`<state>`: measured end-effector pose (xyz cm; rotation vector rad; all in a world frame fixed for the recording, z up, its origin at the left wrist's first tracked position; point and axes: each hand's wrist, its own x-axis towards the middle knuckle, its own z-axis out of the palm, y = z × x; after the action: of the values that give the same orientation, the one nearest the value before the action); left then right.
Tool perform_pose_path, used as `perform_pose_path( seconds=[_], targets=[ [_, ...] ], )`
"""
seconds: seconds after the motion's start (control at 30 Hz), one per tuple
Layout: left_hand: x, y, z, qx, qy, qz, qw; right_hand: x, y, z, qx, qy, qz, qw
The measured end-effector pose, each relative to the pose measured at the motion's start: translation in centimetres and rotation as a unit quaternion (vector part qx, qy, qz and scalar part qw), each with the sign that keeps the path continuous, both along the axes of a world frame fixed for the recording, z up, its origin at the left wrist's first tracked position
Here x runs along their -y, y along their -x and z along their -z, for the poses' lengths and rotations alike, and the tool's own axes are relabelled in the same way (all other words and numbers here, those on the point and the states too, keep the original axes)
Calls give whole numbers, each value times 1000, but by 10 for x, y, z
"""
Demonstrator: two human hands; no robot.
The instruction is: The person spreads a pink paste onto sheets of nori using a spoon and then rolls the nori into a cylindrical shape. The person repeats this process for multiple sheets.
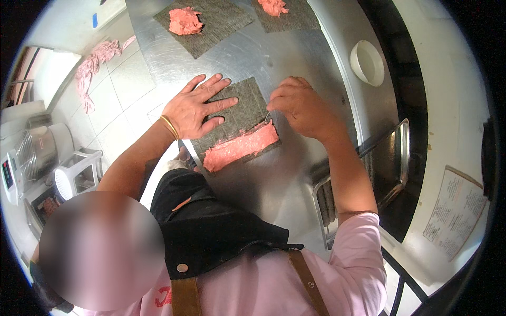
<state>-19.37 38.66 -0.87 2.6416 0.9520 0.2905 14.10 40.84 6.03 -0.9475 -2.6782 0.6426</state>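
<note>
A nori seaweed sheet lies on the steel worktop in front of me. A flattened strip of pink paste covers its near part, with a narrow dark margin of sheet below. My left hand rests palm down on the far left part of the sheet, its fingers spread. At the sheet's right edge, my right hand has its fingers closed on a thin utensil, mostly hidden, just above the paste. Farther off lie two more nori sheets, each bearing a lump of pink paste.
A white bowl stands beyond the worktop's right edge. Metal trays are at the right. A pink cloth hangs or lies at the upper left, above a tiled floor. White appliances stand at the left.
</note>
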Motion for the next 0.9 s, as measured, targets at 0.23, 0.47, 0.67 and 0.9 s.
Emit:
perform_pose_path(
  seconds=[0.23, 0.47, 0.67, 0.9],
  targets=[
    [2, 1, 2, 0, -6, -7, 1000, 9, -57, -10, 0, -26, 87, 996],
    [1, 0, 0, -7, -12, -6, 1000, 46, -20, -7, 1, -92, 41, 995],
    [1, 2, 0, 9, 4, -1, 1000, 93, -58, -9, 26, -54, 133, 989],
    [0, 0, -3, 5, 5, 3, 1000, 63, -11, 8, -46, -66, 124, 989]
  ],
)
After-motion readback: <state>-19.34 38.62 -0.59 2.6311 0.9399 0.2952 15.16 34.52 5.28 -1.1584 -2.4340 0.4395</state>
